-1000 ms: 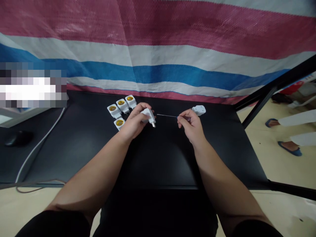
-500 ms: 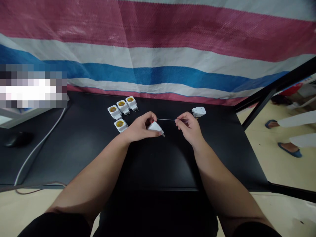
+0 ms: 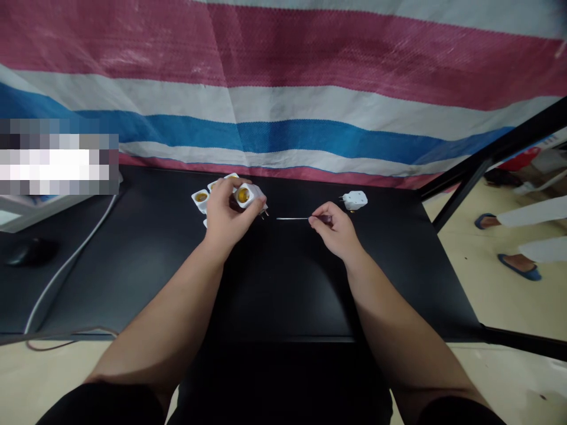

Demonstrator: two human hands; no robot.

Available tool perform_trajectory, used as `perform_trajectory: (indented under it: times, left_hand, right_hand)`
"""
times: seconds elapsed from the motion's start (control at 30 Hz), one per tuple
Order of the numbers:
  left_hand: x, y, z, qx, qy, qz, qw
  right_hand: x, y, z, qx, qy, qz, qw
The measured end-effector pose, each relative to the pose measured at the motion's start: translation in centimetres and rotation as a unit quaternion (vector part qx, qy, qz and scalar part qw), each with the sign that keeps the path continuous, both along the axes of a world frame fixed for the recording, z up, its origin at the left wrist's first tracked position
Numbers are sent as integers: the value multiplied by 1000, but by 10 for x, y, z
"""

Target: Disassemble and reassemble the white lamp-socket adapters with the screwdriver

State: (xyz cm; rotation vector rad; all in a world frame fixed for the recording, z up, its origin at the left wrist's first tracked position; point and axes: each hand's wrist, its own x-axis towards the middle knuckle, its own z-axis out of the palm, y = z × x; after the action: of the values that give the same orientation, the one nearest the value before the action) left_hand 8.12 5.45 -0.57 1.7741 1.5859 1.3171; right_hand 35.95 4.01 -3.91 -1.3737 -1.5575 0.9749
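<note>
Between the thumb and fingers of my left hand [image 3: 227, 212] is a white plug-in lamp socket [image 3: 248, 196], its brass-coloured opening facing up towards me and its pins pointing down to the right. Several similar lamp sockets [image 3: 201, 199] stand on the table behind and left of that hand, partly hidden by it. My right hand [image 3: 334, 227] is closed around the dark handle of a screwdriver [image 3: 293, 219], whose thin metal shaft points left. Beyond the right hand lies another white plug piece [image 3: 355, 200] with its pins to the left.
The black table [image 3: 283, 283] carries a computer mouse [image 3: 29, 251] and a white cable [image 3: 73, 257] at the left. A striped plastic sheet [image 3: 283, 106] hangs behind it. On the right are a black metal frame [image 3: 496, 153] and a person's legs [image 3: 531, 230].
My left hand has moved left and away from me with the lamp socket, turning its opening upward. It is now apart from the screwdriver tip. The right hand has barely moved.
</note>
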Motion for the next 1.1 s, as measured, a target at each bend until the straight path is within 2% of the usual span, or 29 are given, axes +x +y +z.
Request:
perform_trajectory:
  times: [0.07, 0.1, 0.23, 0.43, 0.57, 0.67, 0.77, 0.83, 0.9, 1.0, 1.1]
  left_hand:
    - [-8, 0, 5, 40, 79, 65, 994]
    - [-11, 1, 7, 37, 116, 85, 989]
    - [-21, 3, 7, -38, 230, 110, 966]
    - [-30, 6, -10, -23, 261, 115, 958]
    - [-34, 7, -17, -44, 282, 113, 952]
    - [-34, 7, -18, -47, 290, 108, 950]
    - [-29, 5, -14, -44, 288, 121, 949]
    - [-24, 3, -9, -33, 275, 131, 952]
    - [-19, 2, -4, -19, 255, 112, 960]
    - [-14, 2, 1, 4, 233, 51, 971]
    - [-11, 3, 2, 22, 229, 16, 973]
  right_hand:
    - [-1, -2, 1, 7, -45, 36, 998]
    - [-1, -3, 1, 12, -65, 56, 996]
    - [-4, -5, 5, 47, -129, 110, 984]
    - [-7, -6, 4, 101, -227, 156, 956]
    - [-8, -7, 4, 133, -243, 167, 946]
    - [0, -3, 6, 192, -240, 90, 947]
    - [16, 7, 5, 249, -245, -71, 934]
    - [29, 15, 0, 251, -264, -169, 916]
    - [42, 24, -8, 227, -294, -231, 899]
    - [55, 33, -22, 187, -322, -256, 892]
    - [61, 38, -32, 155, -312, -232, 908]
